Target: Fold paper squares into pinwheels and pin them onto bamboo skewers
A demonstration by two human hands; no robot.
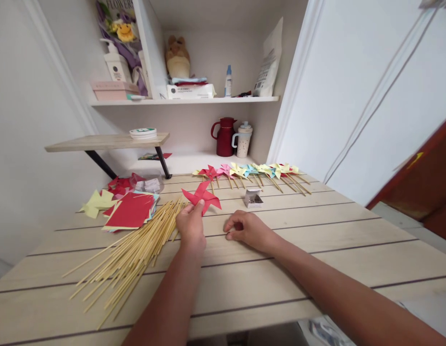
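Observation:
A red paper pinwheel (202,196) is gripped by my left hand (192,223), thumb on its front, raised a little above the table. My right hand (248,229) is low over the table to its right, fingers curled and thumb near the fingertips. Whatever its fingertips may hold is too small to make out. Just beyond that hand stands a small open box (253,199) with dark bits inside. Left of my left hand, a spread of thin wooden sticks (136,254) lies beside a stack of coloured paper squares (131,211).
Finished pinwheels on sticks (244,171) lie in a row along the table's back. A yellow paper pinwheel (97,203) and a clear plastic box (149,184) are at the left, near a small raised shelf (107,141). A red jug (225,138) and a cup (243,140) stand behind.

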